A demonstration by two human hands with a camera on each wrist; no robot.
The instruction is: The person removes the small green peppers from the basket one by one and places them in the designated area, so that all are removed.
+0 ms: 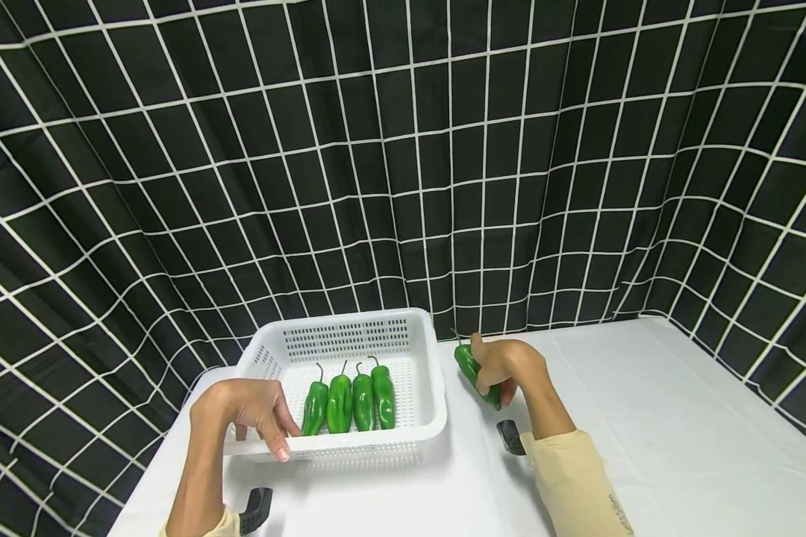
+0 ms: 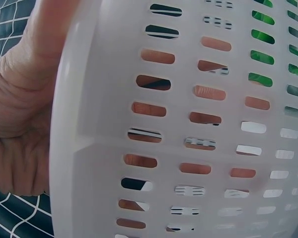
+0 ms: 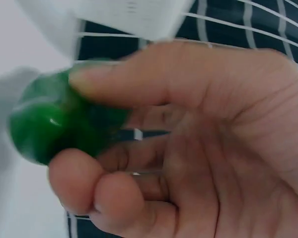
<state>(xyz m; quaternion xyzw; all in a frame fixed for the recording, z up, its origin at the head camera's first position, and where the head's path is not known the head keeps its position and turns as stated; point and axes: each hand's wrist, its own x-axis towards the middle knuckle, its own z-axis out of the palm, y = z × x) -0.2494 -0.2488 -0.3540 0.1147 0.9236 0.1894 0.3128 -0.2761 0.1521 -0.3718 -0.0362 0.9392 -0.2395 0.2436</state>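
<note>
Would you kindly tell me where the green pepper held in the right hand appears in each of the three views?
Head: the green pepper sits right of centre, gripped by the right hand, just right of the white basket.
Left wrist: not in it; only green glimpses through the basket's slots, peppers inside.
Right wrist: left of centre, pinched between thumb and fingers.
Shared landmark: the white basket, in all three views.

The head camera looks forward and down from above my forearms, taking in the white table [image 1: 618, 418] and the grid backdrop [image 1: 403, 149]. My left wrist camera sits very close against the basket [image 2: 188, 148] wall, lower centre in the head view. My right wrist camera views the pepper [image 3: 59, 119] at close range.
</note>
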